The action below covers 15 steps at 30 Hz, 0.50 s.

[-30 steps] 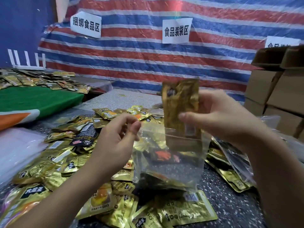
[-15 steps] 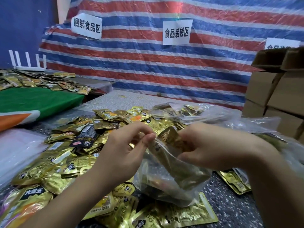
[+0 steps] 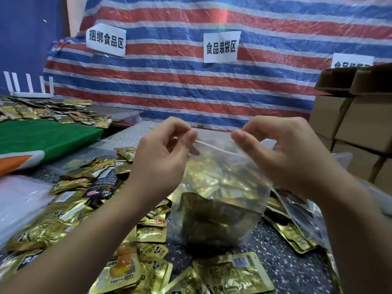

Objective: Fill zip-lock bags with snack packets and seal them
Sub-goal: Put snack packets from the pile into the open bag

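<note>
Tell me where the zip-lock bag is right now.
In the head view the zip-lock bag hangs centre frame, its top edge pinched between the left hand and right hand, above loose snack packets.

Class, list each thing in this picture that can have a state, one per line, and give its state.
Zip-lock bag: upright, packets inside, held by its top edge; whether sealed, cannot tell.
Left hand: pinches the bag's top edge.
Right hand: pinches the bag's top edge.
Loose packets: scattered flat on the table.
Cardboard boxes: stacked; top ones have flaps open.
</note>
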Available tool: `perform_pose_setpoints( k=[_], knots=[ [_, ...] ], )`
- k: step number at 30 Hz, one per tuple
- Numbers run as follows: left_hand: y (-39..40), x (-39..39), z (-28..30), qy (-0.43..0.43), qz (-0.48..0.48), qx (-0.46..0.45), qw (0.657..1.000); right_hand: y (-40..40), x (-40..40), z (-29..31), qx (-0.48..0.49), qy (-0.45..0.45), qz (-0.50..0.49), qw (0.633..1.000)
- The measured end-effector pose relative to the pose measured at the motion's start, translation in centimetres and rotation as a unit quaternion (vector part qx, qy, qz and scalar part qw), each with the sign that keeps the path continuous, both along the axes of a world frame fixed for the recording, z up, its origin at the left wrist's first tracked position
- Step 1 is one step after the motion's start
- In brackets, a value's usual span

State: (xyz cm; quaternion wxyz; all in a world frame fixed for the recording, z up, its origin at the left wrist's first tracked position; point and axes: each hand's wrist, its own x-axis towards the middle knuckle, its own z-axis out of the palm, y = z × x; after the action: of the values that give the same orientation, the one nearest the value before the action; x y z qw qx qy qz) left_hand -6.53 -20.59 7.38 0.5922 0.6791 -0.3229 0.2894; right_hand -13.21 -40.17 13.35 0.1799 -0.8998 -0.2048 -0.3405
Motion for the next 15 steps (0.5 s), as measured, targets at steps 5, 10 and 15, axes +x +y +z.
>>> perform_pose_setpoints(
  k=[5,10,15],
  knots=[
    [-1.6,0.9,1.3,0.022,-0.017,-0.007,1.0,0.0,0.0,-0.2,-0.022,-0.02,-0.067,0.997],
    [-2.7,0.8,1.8,0.015,-0.055,-0.018,0.998,0.3,0.3,-0.4,-0.037,-0.005,-0.113,0.993],
    [-3.2,0.4,2.2,0.011,-0.087,-0.031,0.996,0.4,0.6,-0.6,-0.018,0.017,-0.077,0.997]
  ],
)
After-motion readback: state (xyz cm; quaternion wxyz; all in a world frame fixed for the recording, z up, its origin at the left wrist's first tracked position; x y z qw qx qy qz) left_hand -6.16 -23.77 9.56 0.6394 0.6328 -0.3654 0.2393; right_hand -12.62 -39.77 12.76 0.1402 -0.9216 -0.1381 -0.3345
